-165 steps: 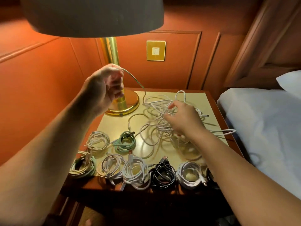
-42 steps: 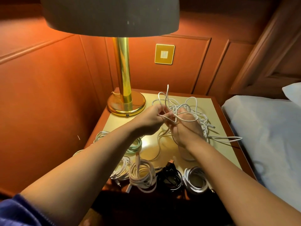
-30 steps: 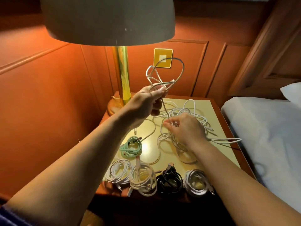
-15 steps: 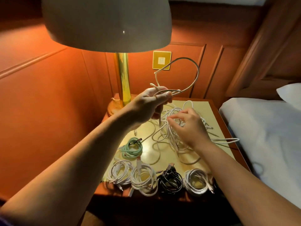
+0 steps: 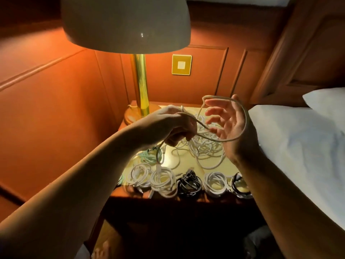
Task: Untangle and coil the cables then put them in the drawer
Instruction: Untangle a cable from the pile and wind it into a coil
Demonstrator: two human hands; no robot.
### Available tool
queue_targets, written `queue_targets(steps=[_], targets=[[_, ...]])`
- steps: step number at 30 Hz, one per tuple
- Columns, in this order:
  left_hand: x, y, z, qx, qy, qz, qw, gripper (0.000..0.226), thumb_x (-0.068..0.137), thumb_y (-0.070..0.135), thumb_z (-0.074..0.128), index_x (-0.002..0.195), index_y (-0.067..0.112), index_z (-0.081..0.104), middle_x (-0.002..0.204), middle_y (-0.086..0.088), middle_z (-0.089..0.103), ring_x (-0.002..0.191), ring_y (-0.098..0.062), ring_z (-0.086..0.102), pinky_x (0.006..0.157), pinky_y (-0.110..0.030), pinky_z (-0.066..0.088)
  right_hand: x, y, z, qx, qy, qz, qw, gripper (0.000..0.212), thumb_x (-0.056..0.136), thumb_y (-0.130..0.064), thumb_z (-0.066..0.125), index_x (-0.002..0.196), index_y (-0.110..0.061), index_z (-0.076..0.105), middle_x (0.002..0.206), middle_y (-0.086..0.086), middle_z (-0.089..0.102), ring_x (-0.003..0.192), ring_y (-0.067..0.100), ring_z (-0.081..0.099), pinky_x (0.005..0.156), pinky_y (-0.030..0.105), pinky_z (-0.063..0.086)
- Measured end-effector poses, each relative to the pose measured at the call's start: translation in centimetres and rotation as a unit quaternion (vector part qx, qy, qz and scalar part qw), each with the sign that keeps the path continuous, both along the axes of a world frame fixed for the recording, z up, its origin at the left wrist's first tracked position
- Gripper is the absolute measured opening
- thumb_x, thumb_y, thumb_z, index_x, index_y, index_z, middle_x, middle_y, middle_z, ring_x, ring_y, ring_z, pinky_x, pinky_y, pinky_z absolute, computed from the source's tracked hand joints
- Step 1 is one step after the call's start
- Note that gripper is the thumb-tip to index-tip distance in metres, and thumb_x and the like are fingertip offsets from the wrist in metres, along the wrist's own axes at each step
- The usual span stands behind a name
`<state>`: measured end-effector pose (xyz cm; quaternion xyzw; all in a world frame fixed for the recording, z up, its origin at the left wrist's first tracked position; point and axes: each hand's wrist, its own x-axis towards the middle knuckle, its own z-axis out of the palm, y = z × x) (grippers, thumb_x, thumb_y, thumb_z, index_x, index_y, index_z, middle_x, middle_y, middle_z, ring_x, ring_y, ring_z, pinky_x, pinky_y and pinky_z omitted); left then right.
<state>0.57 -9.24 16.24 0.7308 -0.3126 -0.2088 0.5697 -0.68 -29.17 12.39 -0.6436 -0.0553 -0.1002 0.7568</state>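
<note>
Cables are what I am working over from the head camera, the only view I have: one white cable (image 5: 240,131) is up in the air between my hands, above the nightstand (image 5: 188,200). My left hand (image 5: 175,126) has its fingers curled round that cable, gripping it, with a length of it hanging below the fist toward the tabletop. My right hand (image 5: 226,124) is spread wide, palm toward me, fingers straight and relaxed, and the cable's loop passes round the back of it and over the fingertips. Under the hands, a loose tangle of white cables (image 5: 203,146) lies on the yellow tabletop. Along the near edge sit finished coils: white coils (image 5: 164,181), a black coil (image 5: 189,183), another white one (image 5: 215,184), and a green coil (image 5: 149,157) further back, partly behind my left forearm. I cannot see a drawer from here. A brass lamp (image 5: 140,81) stands at the back left, with a bed (image 5: 298,143) on the right.
</note>
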Motion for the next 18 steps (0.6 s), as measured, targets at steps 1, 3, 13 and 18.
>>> queue_targets(steps=[1,3,13,18], targets=[[-1.1,0.2,0.2,0.0,-0.003,-0.019,1.0,0.018,0.08,0.022,0.061,0.071,0.011,0.073,0.066,-0.023,0.047,0.052,-0.019,0.036,0.05,-0.03,0.027,-1.2,0.1,0.3,0.031,-0.004,0.001,1.0,0.055,0.107,-0.052,0.033,0.093,-0.023,0.078,0.085,-0.001,0.073,0.074,0.015,0.062,0.066,0.03,0.049],[-3.5,0.5,0.4,0.007,-0.005,-0.048,0.999,0.024,0.083,0.014,0.057,0.082,-0.003,0.074,0.064,-0.025,0.048,0.05,-0.017,0.034,0.047,-0.029,0.024,-3.7,0.2,0.4,0.065,-0.011,-0.032,0.997,0.042,0.1,-0.051,0.047,0.078,-0.025,0.071,0.071,-0.003,0.067,0.061,0.014,0.057,0.058,0.029,0.045],[-12.4,1.7,-1.3,0.32,-0.085,0.021,0.943,0.038,0.091,0.035,0.069,0.122,0.03,0.047,0.075,0.01,0.059,0.065,-0.006,0.053,0.057,-0.023,0.039,-14.5,1.0,-2.1,-0.134,-0.06,-0.025,0.989,0.024,0.098,-0.027,0.05,0.081,-0.021,0.067,0.078,-0.001,0.065,0.068,0.014,0.054,0.06,0.027,0.044],[-13.9,2.3,-4.0,0.167,-0.011,0.098,0.981,0.024,0.067,0.043,0.069,0.086,0.029,0.063,0.063,0.008,0.062,0.057,-0.013,0.053,0.058,-0.03,0.04,-17.2,2.5,-3.0,-0.179,-0.003,0.116,0.977,0.037,0.102,-0.043,0.043,0.105,-0.014,0.065,0.109,0.003,0.072,0.098,0.023,0.071,0.082,0.043,0.058]])
